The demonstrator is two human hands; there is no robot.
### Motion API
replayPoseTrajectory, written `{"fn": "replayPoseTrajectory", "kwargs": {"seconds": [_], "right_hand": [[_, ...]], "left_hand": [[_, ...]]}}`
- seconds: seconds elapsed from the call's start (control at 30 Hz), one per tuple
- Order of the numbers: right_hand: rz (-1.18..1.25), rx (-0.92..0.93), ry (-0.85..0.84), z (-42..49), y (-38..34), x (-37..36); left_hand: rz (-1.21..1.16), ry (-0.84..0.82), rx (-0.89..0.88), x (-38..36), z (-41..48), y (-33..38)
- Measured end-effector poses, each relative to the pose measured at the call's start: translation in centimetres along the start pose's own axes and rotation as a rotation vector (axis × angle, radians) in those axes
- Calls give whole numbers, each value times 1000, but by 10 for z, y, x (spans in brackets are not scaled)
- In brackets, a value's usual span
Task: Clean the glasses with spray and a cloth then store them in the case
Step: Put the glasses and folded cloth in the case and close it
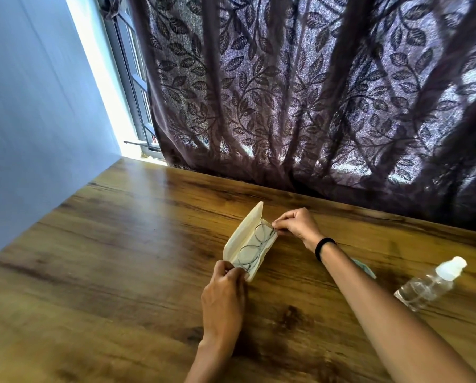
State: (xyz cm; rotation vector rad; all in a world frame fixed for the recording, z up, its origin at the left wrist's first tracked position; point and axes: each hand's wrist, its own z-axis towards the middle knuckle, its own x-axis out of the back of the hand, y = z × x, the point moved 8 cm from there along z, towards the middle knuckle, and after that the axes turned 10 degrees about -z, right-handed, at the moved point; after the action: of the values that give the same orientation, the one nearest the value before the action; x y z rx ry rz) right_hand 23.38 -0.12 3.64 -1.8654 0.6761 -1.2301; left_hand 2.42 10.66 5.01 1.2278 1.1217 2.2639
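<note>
A cream glasses case (241, 236) lies open on the wooden table (120, 258), its lid tilted up toward the left. Thin round wire-rimmed glasses (255, 246) lie in the case's tray. My left hand (225, 294) pinches the near end of the glasses at the case's near corner. My right hand (296, 223) pinches the far end of the frame at the case's far corner. A clear spray bottle (427, 286) with a white cap lies on its side to the right. A bit of light green cloth (365, 268) peeks out behind my right forearm.
A dark leaf-patterned curtain (314, 92) hangs along the table's far edge. A pale blue wall (37, 106) bounds the left side, with a bright window gap (112, 87) in the corner. A black band (324, 247) circles my right wrist.
</note>
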Motion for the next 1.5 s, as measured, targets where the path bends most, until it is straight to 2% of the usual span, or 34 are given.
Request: {"fn": "replayPoseTrajectory", "kwargs": {"seconds": [0.2, 0.6, 1.07, 1.5], "right_hand": [[-72, 0, 34, 1, 0, 0], [0, -58, 3, -2, 2, 1], [-105, -59, 29, 1, 0, 1], [-34, -72, 27, 1, 0, 2]], "left_hand": [[-42, 14, 45, 3, 2, -4], [-123, 20, 70, 7, 9, -13], [-182, 45, 117, 8, 13, -24], [-255, 29, 93, 9, 12, -24]]}}
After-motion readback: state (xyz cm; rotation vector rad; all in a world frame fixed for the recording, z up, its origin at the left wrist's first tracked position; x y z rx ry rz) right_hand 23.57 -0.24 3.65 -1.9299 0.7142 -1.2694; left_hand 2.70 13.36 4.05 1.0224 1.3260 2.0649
